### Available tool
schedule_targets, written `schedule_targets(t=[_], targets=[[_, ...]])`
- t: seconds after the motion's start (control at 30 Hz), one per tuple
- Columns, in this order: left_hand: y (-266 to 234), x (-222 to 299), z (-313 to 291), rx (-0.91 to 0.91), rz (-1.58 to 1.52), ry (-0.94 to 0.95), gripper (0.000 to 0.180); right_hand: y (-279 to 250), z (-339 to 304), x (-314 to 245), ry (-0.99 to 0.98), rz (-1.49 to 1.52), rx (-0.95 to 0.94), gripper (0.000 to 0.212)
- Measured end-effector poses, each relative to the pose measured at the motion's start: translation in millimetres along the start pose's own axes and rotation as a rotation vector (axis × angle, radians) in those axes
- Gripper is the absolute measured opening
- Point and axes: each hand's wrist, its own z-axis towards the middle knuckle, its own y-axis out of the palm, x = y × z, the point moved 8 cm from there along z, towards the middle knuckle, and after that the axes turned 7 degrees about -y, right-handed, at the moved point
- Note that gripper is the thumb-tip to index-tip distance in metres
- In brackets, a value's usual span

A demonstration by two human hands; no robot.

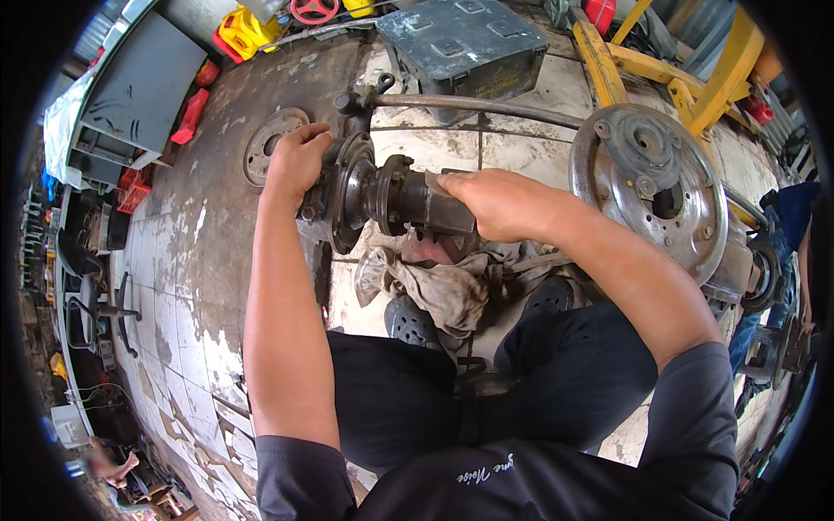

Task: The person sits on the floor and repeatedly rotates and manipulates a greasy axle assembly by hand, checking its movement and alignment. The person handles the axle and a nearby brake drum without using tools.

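Observation:
A greasy vehicle axle assembly [352,195] stands in front of my knees, with a round flange, a bolted collar and a stubby dark tube. My left hand [298,161] curls over the steering knuckle at its left end, behind the flange. My right hand [499,204] is closed at the tube's right end. A thin greyish flat piece [434,184] shows at its fingertips; I cannot make out what it is. Below the tube are a reddish support [433,247] and a dirty rag [434,291]. Behind runs a long steel rod [473,102].
To the right stands a large wheel hub disc [599,204]; a person in jeans [747,334] is beyond it. A grey-green metal box [460,43] and yellow frame [599,65] stand behind. A flat metal ring [254,161] lies left; a grey cabinet [143,82] stands farther left.

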Motion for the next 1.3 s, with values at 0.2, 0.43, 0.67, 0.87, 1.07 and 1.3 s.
schedule_targets(t=[0.2, 0.43, 0.67, 0.87, 1.07, 1.3], targets=[[1, 0, -1, -0.004, -0.024, -0.034, 0.041, 4, 3, 6, -0.098, -0.027, 0.165, 0.047], [1, -5, 2, -0.004, -0.034, -0.034, 0.041, 3, 6, 4, -0.033, 0.014, 0.064, 0.058], [4, -13, 8, -0.040, -0.050, -0.060, 0.042, 10, 12, 11, -0.036, 0.011, 0.076, 0.060], [2, -10, 8, -0.031, -0.025, -0.028, 0.042, 10, 12, 12, -0.027, 0.006, 0.082, 0.059], [3, -7, 7, -0.033, -0.027, -0.030, 0.043, 7, 10, 10, -0.010, -0.006, 0.063, 0.060], [1, -7, 4, -0.024, -0.023, -0.040, 0.042, -6, -6, 0, 0.025, 0.064, -0.014, 0.060]])
